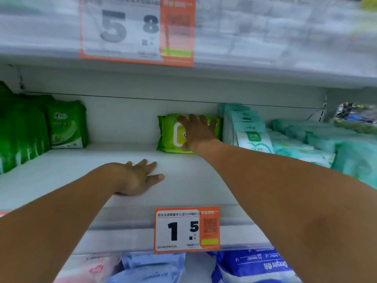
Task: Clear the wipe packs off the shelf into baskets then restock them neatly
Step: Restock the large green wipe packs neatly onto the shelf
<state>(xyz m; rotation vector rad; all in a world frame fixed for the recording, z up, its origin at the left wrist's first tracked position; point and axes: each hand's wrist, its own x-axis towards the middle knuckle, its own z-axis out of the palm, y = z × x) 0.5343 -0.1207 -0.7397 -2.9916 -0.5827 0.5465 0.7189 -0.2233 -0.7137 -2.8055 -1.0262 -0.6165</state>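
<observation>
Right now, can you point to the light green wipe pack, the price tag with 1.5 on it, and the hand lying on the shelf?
light green wipe pack (pixel 169 133), head view, bare left part of its front.
1.5 price tag (pixel 179 230), head view, white area by the digits.
left hand (pixel 135 178), head view, back of the hand.

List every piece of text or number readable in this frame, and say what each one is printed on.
"5 8": upper shelf price tag, blurred; small print unreadable.
"1.5": lower price tag; its Chinese line and QR code are too small to read.
"HEY" (upside down): light blue pack below.
Lime green wipe pack, dark green packs, teal packs: print unreadable.
</observation>
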